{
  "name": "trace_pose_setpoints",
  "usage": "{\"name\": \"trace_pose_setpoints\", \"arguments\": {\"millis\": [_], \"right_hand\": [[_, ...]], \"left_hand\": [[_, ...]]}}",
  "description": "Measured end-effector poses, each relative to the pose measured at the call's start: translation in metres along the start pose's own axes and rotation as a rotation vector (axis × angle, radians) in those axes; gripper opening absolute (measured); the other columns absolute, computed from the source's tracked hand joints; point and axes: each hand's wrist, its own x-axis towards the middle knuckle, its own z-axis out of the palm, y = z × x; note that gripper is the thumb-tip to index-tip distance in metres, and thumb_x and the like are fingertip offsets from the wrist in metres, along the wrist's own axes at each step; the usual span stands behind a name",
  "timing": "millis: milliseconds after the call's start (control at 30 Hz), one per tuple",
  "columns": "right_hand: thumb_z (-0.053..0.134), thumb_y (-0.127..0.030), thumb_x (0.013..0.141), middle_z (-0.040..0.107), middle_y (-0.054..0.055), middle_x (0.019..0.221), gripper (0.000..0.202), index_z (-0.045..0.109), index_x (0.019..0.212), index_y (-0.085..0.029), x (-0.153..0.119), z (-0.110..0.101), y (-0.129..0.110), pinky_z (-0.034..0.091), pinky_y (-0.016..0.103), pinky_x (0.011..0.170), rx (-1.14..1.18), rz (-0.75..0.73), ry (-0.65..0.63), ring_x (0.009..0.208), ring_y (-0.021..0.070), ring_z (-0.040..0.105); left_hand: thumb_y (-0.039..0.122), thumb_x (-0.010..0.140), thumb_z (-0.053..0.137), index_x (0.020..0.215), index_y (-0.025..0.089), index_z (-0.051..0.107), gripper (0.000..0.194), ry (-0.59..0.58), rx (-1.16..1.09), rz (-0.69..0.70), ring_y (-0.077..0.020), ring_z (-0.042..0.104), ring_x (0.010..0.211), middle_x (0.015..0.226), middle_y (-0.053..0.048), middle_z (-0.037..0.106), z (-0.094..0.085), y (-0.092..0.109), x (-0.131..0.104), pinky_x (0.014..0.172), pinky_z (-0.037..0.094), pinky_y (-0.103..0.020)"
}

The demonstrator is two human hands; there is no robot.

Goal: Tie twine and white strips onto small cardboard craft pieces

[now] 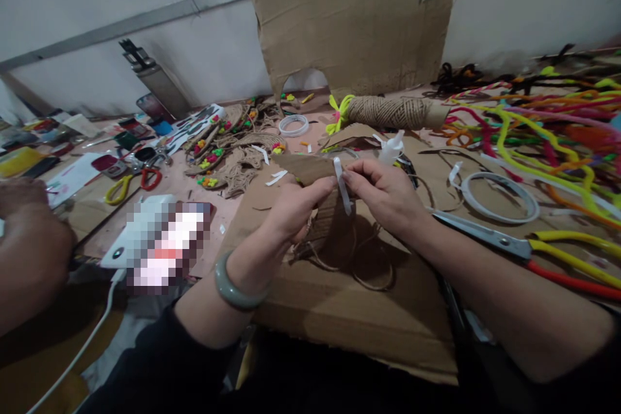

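My left hand (303,207) has its fingers wrapped round a brown piece partly wound with twine (327,226); its underside is hidden. A short white strip (343,186), which looks like tape, stands up between my two hands, and my left thumb tip lies against it. My right hand (381,191) pinches at the strip's right side with thumb and forefinger. Loose twine (373,281) loops below the wound piece over a large cardboard sheet (369,330). Just behind my right hand stands a small white translucent bottle (391,147).
Large scissors (524,247) and a white tape ring (499,197) lie right. Behind are a twine roll (388,111), colourful pipe cleaners (533,142) and twine-wound ornaments (237,149). Left lie a phone (206,208), a white power bank (114,255) and another person's hand (29,233).
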Motion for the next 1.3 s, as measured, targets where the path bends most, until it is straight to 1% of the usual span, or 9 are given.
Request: {"name": "trace_pose_setpoints", "arguments": {"millis": [67,133,267,367,600,767,900,1067,1300], "right_hand": [[0.050,-0.031,0.090,0.062,0.000,0.072,0.020,0.063,0.080,-0.019,-0.001,0.000,-0.001,0.042,0.029,0.066,-0.041,-0.022,0.025,0.067,0.0138,0.054],[0.052,-0.030,0.089,0.065,0.001,0.076,0.018,0.064,0.084,-0.018,-0.002,0.000,-0.001,0.042,0.029,0.066,-0.102,-0.052,0.081,0.069,0.0146,0.056],[0.059,-0.028,0.085,0.065,0.001,0.072,0.015,0.068,0.090,-0.017,-0.004,0.000,-0.004,0.041,0.029,0.062,-0.246,-0.112,0.152,0.066,0.0149,0.057],[0.058,-0.028,0.086,0.068,0.001,0.072,0.017,0.070,0.092,-0.017,-0.006,-0.001,-0.006,0.042,0.028,0.062,-0.264,-0.123,0.156,0.064,0.0145,0.059],[0.057,-0.023,0.084,0.071,0.002,0.072,0.016,0.071,0.088,-0.016,-0.005,-0.001,-0.009,0.043,0.026,0.061,-0.256,-0.122,0.134,0.063,0.0135,0.060],[0.055,-0.019,0.083,0.072,0.003,0.074,0.018,0.072,0.087,-0.015,-0.003,-0.002,-0.008,0.044,0.026,0.060,-0.250,-0.116,0.122,0.063,0.0137,0.060],[0.052,-0.019,0.083,0.074,0.004,0.077,0.021,0.073,0.088,-0.016,-0.001,-0.002,-0.007,0.044,0.027,0.061,-0.236,-0.120,0.118,0.065,0.0144,0.062],[0.055,-0.027,0.085,0.073,0.004,0.076,0.020,0.071,0.087,-0.016,-0.002,-0.002,-0.007,0.045,0.027,0.063,-0.197,-0.108,0.107,0.066,0.0151,0.062],[0.053,-0.024,0.083,0.070,0.003,0.072,0.018,0.069,0.083,-0.017,-0.002,-0.004,-0.010,0.043,0.027,0.061,-0.236,-0.099,0.088,0.063,0.0144,0.060]], "left_hand": [[0.035,0.070,0.071,0.072,0.016,0.066,0.020,-0.018,-0.005,-0.013,-0.0171,0.065,0.065,0.068,-0.003,0.068,0.001,0.004,-0.001,0.060,0.054,-0.029],[0.032,0.070,0.071,0.073,0.016,0.067,0.017,0.008,0.025,-0.001,-0.0174,0.066,0.067,0.071,-0.002,0.070,0.002,0.013,-0.004,0.062,0.055,-0.029],[0.017,0.073,0.065,0.076,0.017,0.070,0.006,0.075,0.269,-0.003,-0.0189,0.070,0.084,0.084,-0.002,0.075,0.007,0.037,-0.013,0.076,0.057,-0.028],[0.012,0.074,0.063,0.071,0.017,0.068,0.008,0.065,0.354,-0.010,-0.0198,0.071,0.079,0.079,-0.002,0.076,0.009,0.046,-0.017,0.073,0.058,-0.029],[0.013,0.076,0.064,0.074,0.019,0.068,0.007,0.039,0.403,0.128,-0.0184,0.070,0.072,0.076,-0.001,0.076,0.008,0.034,-0.015,0.067,0.058,-0.029],[0.012,0.077,0.063,0.077,0.019,0.069,0.009,0.018,0.370,0.178,-0.0184,0.071,0.073,0.078,-0.003,0.077,0.006,0.031,-0.016,0.065,0.059,-0.028],[0.012,0.076,0.065,0.081,0.018,0.070,0.009,0.001,0.350,0.168,-0.0192,0.072,0.075,0.082,-0.004,0.078,0.005,0.030,-0.015,0.067,0.059,-0.029],[0.013,0.076,0.063,0.079,0.018,0.068,0.008,0.030,0.344,0.201,-0.0169,0.070,0.073,0.079,-0.002,0.076,0.006,0.024,-0.013,0.066,0.058,-0.027],[0.015,0.076,0.064,0.072,0.019,0.067,0.005,0.042,0.363,0.183,-0.0164,0.069,0.071,0.075,0.000,0.075,0.010,0.024,-0.015,0.067,0.057,-0.027]]}}
